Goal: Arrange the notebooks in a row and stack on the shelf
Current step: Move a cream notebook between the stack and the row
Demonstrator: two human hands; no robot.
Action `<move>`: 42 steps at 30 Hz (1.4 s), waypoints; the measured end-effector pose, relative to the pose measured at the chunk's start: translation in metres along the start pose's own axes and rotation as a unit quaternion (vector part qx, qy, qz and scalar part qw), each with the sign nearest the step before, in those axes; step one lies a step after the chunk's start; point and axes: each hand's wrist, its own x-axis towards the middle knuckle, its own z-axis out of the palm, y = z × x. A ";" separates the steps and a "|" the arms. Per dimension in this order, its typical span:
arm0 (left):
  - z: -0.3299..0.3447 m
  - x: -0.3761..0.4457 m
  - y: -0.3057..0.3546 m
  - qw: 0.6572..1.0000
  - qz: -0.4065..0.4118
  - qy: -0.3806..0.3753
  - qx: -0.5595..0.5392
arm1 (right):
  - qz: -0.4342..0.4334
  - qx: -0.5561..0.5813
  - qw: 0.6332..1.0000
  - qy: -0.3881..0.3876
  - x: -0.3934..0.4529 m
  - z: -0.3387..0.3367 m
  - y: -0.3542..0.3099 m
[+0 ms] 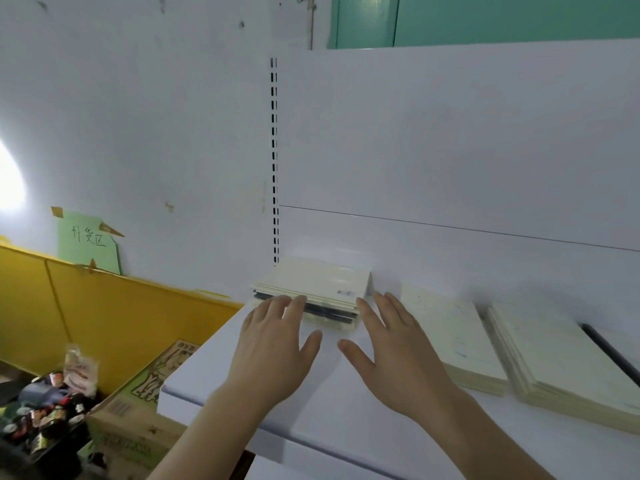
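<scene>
Both hands flat out here, fingers straight: the left hand (273, 344) and right hand (391, 348) grip nothing, their fingertips pressed against the front edge of the leftmost notebook stack (315, 289), likely squaring it and nudging it back toward the rear panel of the shelf (214, 386). Palms stay low so the push runs along the board. Just right lies a second pile (450, 330), then a third (554, 358), flat, side by side, the row already forming.

White wall (138, 133), green door (485, 19) above.
</scene>
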 end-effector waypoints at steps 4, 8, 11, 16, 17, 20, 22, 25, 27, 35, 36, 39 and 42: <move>0.012 0.034 -0.014 0.999 0.014 -0.018 0.023 | 0.002 -0.010 1.000 -0.013 0.043 0.014 0.008; 0.022 0.066 -0.030 0.997 0.016 -0.018 0.074 | 0.002 -0.020 0.999 -0.031 0.083 0.028 0.009; 0.033 0.083 -0.041 0.993 0.029 -0.067 0.093 | -0.008 -0.050 0.997 -0.049 0.101 0.039 0.004; 0.041 0.101 -0.055 0.989 0.068 -0.082 0.099 | -0.044 -0.056 0.996 -0.044 0.111 0.038 0.006; 0.039 0.104 -0.058 0.990 0.077 -0.075 0.094 | -0.037 -0.046 0.997 -0.056 0.111 0.034 0.005; 0.033 0.111 -0.066 0.992 0.106 -0.048 0.051 | -0.013 -0.054 0.997 -0.047 0.108 0.019 -0.002; 0.031 0.116 -0.071 0.992 0.129 0.014 0.000 | 0.003 -0.071 0.997 -0.009 0.106 0.006 -0.009; 0.020 0.117 -0.075 0.977 0.130 0.147 -0.080 | 0.039 -0.081 0.993 0.073 0.103 -0.010 -0.016; 0.012 0.115 -0.075 0.964 0.112 0.189 -0.149 | 0.060 -0.049 0.988 0.132 0.098 -0.015 -0.019; 0.002 0.105 -0.062 0.899 -0.050 0.048 -0.433 | 0.131 0.168 0.937 0.278 0.075 -0.030 -0.052; 0.001 0.105 -0.062 0.881 -0.076 0.001 -0.466 | 0.151 0.228 0.923 0.271 0.075 -0.031 -0.055; 0.003 0.101 -0.060 0.739 -0.101 -0.155 -0.648 | 0.197 0.449 0.842 0.226 0.076 -0.029 -0.066; 0.000 0.099 -0.063 0.620 -0.116 -0.143 -0.763 | 0.212 0.544 0.798 0.151 0.080 -0.027 -0.068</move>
